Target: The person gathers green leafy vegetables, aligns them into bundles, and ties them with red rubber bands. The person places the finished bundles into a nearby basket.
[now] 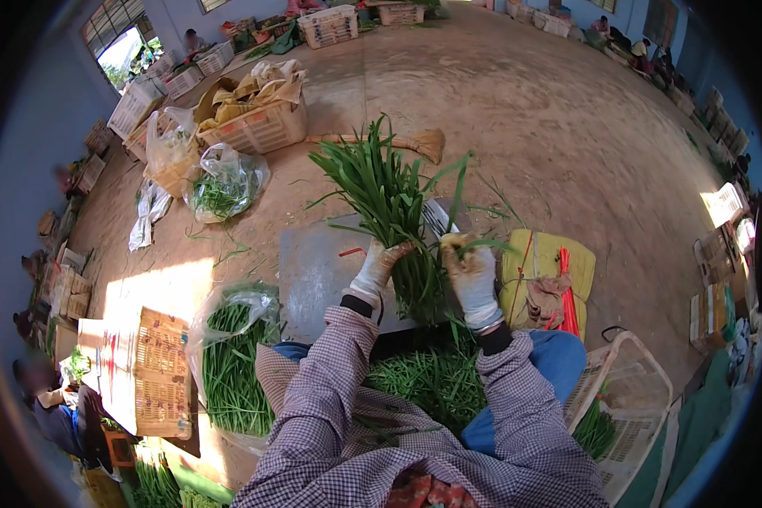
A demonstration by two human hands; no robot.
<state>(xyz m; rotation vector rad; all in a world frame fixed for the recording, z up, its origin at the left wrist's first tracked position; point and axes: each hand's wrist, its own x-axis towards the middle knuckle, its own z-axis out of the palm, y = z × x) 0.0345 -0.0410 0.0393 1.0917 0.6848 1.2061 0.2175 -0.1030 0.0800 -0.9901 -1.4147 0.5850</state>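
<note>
My left hand [381,269], in a stained white glove, is closed round a bunch of long flat green leaves, like garlic chives [385,186], held upright with the leaf tips pointing away from me. Just right of the bunch, my gloved right hand [471,278] has its fingers curled in on a loose green leaf [489,245]. Beneath lies a grey metal board [309,275] with a red tie [351,251] on it. More cut greens [432,381] are heaped between my legs.
Left of me sits an open plastic bag of greens [237,364]; beyond it stands an upended crate [162,372]. At right are a yellow bundle [516,288], red strips [570,292] and a white crate [639,385]. A broom [427,146] lies ahead. Other people work along the walls.
</note>
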